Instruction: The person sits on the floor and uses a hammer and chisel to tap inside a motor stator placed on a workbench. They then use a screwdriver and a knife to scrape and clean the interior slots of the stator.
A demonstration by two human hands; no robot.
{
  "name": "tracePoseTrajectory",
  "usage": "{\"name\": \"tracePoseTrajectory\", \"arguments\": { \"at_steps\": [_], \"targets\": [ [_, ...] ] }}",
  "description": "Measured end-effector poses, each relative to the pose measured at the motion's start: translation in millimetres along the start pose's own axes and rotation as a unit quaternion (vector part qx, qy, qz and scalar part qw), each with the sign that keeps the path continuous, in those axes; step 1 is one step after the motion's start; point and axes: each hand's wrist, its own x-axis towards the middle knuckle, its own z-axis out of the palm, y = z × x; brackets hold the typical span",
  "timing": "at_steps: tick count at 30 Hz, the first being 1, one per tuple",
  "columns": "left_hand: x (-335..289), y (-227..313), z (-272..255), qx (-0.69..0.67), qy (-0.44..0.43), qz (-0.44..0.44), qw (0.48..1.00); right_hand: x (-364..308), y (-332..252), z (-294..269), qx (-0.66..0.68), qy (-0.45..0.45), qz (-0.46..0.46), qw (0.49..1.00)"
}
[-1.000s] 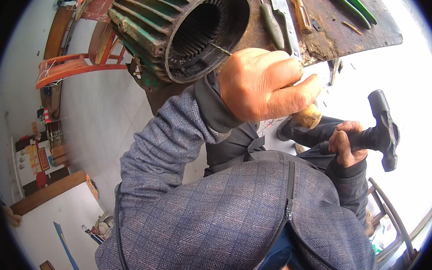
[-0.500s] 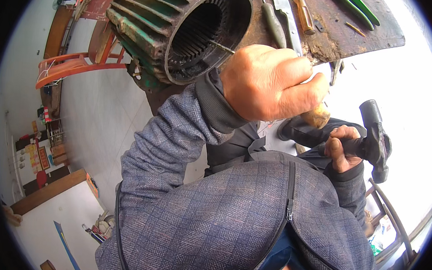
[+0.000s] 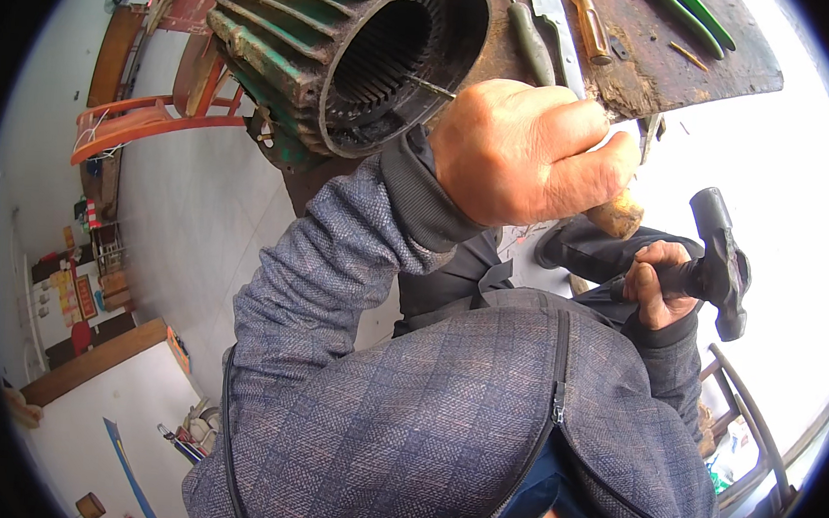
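A finned motor housing point(image 3: 300, 38), green and grimy, lies with its round slotted opening toward me. My left hand point(image 3: 525, 157) is closed around a tool with a worn yellowish handle point(image 3: 616, 217), whose butt sticks out below the fingers. A thin metal shaft point(image 3: 432, 87) shows on the other side of this fist and points into the housing's opening. Its tip is hard to make out against the slots. Lower on the right, my right hand point(image 3: 662, 286) grips a hammer point(image 3: 720, 268) close under its dark metal head, apart from the left hand.
The worn workbench point(image 3: 672, 75) carries a grey-handled tool point(image 3: 532, 46), a flat metal blade point(image 3: 557, 30), a screwdriver with an amber handle point(image 3: 592, 25) and green-handled pliers point(image 3: 700, 20). A reddish wooden chair point(image 3: 157, 125) stands left of the bench, another chair point(image 3: 755, 427) at lower right.
My left hand and the tool sit very slightly farther right in the picture, as do the housing and bench. The hammer is almost where it was. Both grips are the same.
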Motion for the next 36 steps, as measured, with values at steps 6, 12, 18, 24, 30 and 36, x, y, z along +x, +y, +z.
{"name": "tracePoseTrajectory", "arguments": {
  "at_steps": [6, 12, 18, 24, 30, 36],
  "targets": [
    [-3.8, -2.2, 3.5, 0.001, 0.029, -0.007, 1.0, -2.6, 2.4, -2.3, 0.007, -0.004, 0.006, 1.0],
    [-4.5, 5.6, 2.0, -0.005, -0.002, 0.036, 0.999, -4.9, 8.0, -4.7, -0.069, -0.026, -0.081, 0.994],
    [0.4, 1.8, -1.3, -0.014, 0.011, 0.013, 1.0, -6.1, 9.8, -7.1, -0.082, -0.042, -0.071, 0.993],
    [0.8, -1.7, -1.2, -0.013, 0.019, 0.007, 1.0, -8.4, 9.4, -8.7, -0.093, -0.049, -0.058, 0.993],
    [0.6, -2.9, -0.1, -0.01, 0.035, 0.012, 0.999, -8.1, 13.5, -7.9, -0.07, -0.043, -0.066, 0.994],
    [-4.3, -0.3, -4.7, -0.002, 0.021, 0.015, 1.0, -12.2, 0.8, -2.9, -0.06, -0.056, -0.068, 0.994]
  ]
}}
